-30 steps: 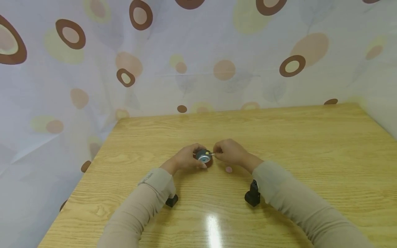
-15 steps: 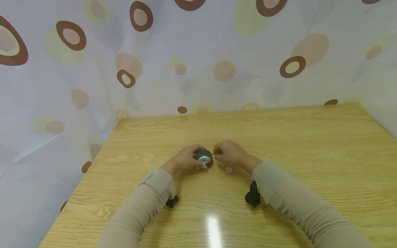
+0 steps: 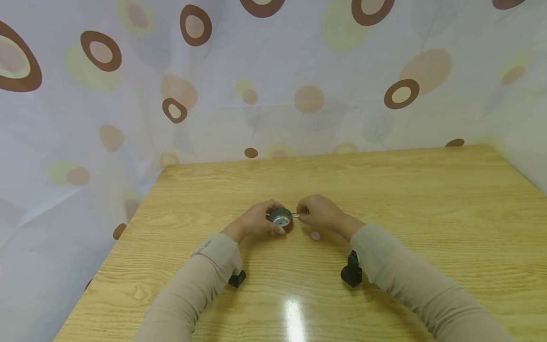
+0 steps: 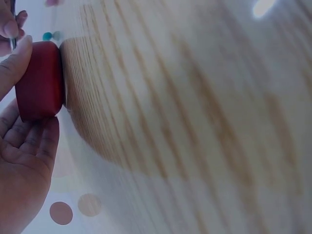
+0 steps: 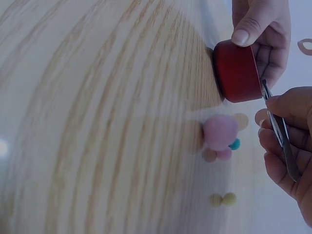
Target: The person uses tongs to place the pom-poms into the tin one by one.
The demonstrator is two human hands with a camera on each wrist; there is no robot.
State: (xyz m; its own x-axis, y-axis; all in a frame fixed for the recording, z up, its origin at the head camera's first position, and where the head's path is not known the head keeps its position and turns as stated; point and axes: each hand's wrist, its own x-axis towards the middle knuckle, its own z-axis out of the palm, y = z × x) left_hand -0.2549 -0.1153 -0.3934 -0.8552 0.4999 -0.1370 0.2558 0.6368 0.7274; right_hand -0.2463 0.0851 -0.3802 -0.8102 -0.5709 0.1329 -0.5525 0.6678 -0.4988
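My left hand (image 3: 258, 218) holds a small red round bowl (image 5: 238, 72) by its side, thumb on the near wall and fingers behind. The bowl stands on the table; its silvery inside shows a yellow ball (image 3: 282, 218) and a bluish one (image 3: 279, 222). My right hand (image 3: 320, 211) pinches metal tweezers (image 5: 282, 139), their tips at the bowl's rim with no ball visible between them. On the table below the right hand lies a pink pom-pom (image 5: 220, 132). Near it are a teal ball (image 5: 235, 144), a smaller pink one (image 5: 224, 154) and a yellow one (image 5: 229, 199).
A wood-grain table (image 3: 273, 185) reaches back to a curtain (image 3: 273, 61) printed with brown and peach circles. Black wrist cameras (image 3: 352, 270) hang under both sleeves, close above the tabletop.
The yellow ball, at the tweezers' tips above the bowl a second ago, now lies inside it. My right hand and tweezers have drawn slightly to the right. The left hand keeps its place.
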